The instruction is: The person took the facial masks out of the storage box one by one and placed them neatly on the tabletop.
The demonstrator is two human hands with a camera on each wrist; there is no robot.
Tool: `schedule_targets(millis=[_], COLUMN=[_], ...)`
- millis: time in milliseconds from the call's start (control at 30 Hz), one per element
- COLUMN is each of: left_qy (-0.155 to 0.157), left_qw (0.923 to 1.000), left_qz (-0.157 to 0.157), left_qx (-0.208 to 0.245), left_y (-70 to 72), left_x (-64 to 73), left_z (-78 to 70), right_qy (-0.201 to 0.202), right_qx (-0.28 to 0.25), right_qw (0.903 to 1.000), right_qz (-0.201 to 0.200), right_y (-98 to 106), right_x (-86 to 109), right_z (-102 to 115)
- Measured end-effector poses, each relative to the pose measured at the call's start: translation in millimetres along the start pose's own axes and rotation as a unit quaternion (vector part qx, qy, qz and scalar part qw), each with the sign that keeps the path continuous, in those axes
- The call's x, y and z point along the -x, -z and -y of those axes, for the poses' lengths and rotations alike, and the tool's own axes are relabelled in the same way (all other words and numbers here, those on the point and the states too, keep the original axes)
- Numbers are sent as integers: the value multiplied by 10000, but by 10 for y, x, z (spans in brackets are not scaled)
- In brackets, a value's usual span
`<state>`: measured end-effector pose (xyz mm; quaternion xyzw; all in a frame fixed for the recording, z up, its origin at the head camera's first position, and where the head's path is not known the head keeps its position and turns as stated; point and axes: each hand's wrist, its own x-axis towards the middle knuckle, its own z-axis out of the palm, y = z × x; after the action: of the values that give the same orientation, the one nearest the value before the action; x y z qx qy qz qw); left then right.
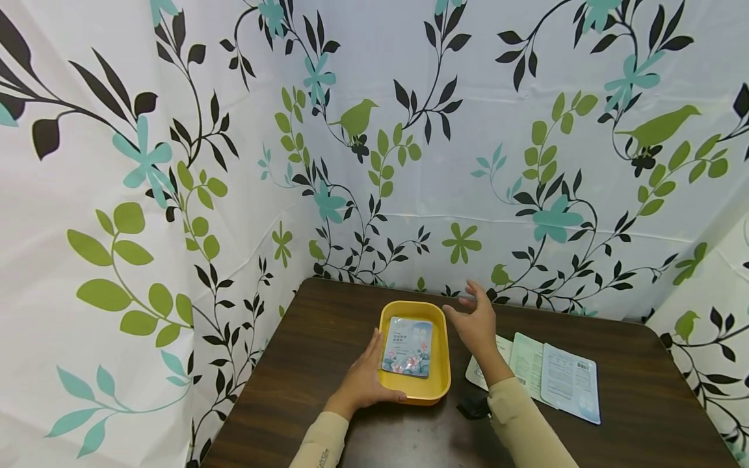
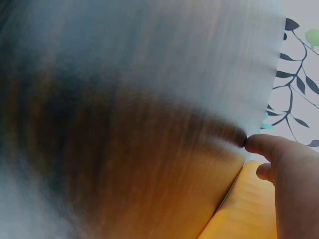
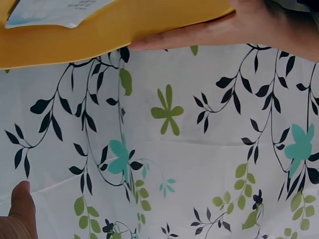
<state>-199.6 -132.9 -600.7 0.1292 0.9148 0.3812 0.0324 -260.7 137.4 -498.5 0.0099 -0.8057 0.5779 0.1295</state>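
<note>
A yellow plastic tray [image 1: 443, 364] sits on the table in front of me, with a blue facial mask packet [image 1: 407, 346] printed with pink flowers lying flat in it. My left hand [image 1: 364, 380] rests against the tray's near left corner, fingers straight along the left wall and thumb stretched along the front; in the left wrist view the left hand [image 2: 294, 169] shows beside the yellow wall. Past the tray's right rim, my right hand [image 1: 476, 325] is raised with fingers and thumb spread, nothing between them. The right wrist view shows a right fingertip [image 3: 22, 199] away from the tray [image 3: 99, 35].
Right of the tray, partly under my right forearm, several packets lie overlapping: a pale green packet [image 1: 526, 364] and a light blue packet [image 1: 570, 383] among them. A small black object [image 1: 473, 407] is by the right sleeve. A leaf-patterned curtain [image 1: 409, 195] hangs behind the table [image 1: 339, 305].
</note>
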Motion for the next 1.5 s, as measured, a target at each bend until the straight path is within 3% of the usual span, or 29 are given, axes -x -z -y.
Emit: schedule_targets(millis=[367, 700, 1133, 1500], left_qy=[21, -16, -166, -161], left_qw=[10000, 10000, 9998, 9998], left_qz=[57, 71, -14, 33], left_qx=[-60, -55, -82, -118], left_y=[6, 9, 5, 1], left_x=[4, 7, 0, -2], left_z=[1, -26, 6, 6], right_qy=[-106, -538, -492, -739], right_qx=[-27, 4, 525, 325], right_qw=[9998, 9967, 9937, 9924], right_qz=[189, 604, 863, 931], right_y=[-420, -734, -929, -936], right_x=[150, 320, 466, 447], right_z=[-122, -299, -483, -502])
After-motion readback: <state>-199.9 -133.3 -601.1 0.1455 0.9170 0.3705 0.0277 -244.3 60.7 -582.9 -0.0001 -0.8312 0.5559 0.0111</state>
